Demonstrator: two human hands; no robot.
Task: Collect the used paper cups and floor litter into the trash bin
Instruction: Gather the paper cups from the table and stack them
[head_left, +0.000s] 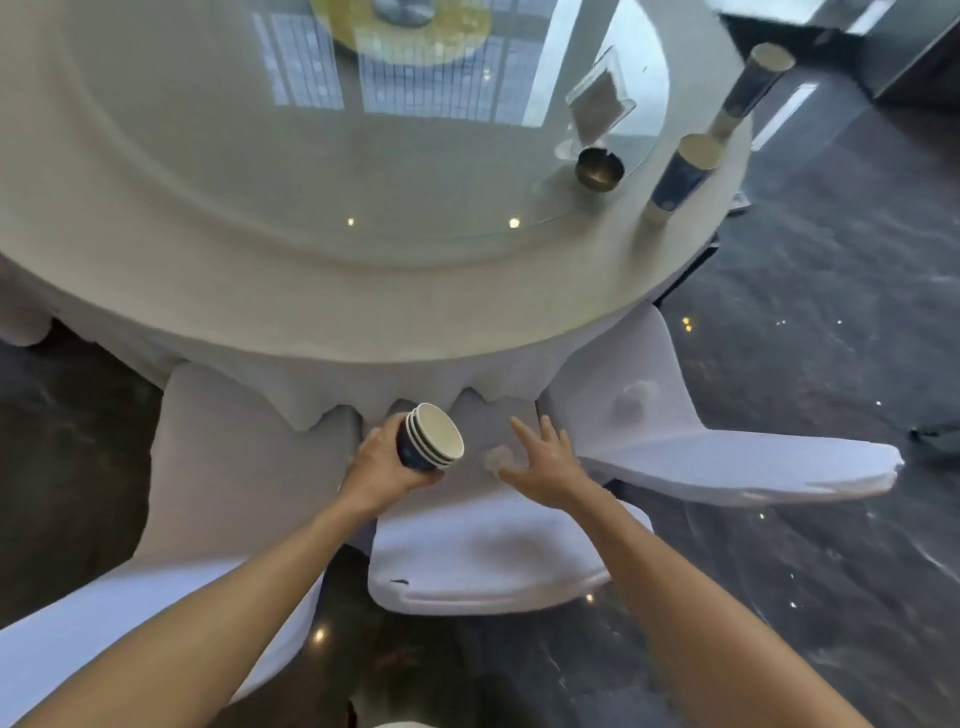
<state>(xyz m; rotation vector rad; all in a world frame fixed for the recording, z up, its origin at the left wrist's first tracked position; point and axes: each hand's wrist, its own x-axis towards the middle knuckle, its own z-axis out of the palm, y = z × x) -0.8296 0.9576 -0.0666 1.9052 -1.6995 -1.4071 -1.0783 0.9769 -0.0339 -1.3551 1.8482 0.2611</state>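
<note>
My left hand (382, 470) grips a nested stack of dark blue paper cups (428, 439), tilted with the white mouths facing right. My right hand (545, 460) is open with fingers spread, just right of a small crumpled white paper wad (497, 458) lying on a white-covered chair seat (467, 551). Another white wad (636, 397) rests on the neighbouring chair at the right. Two more blue paper cups stand on the round table at the far right, one nearer (683, 174) and one farther (756, 88). No trash bin is in view.
The round table (311, 291) has a white cloth and a glass turntable (363, 156) carrying a metal ashtray (598, 169) and a clear sign holder (600, 101). White-covered chairs (727, 462) crowd the table's near edge. Dark glossy floor (805, 312) lies to the right.
</note>
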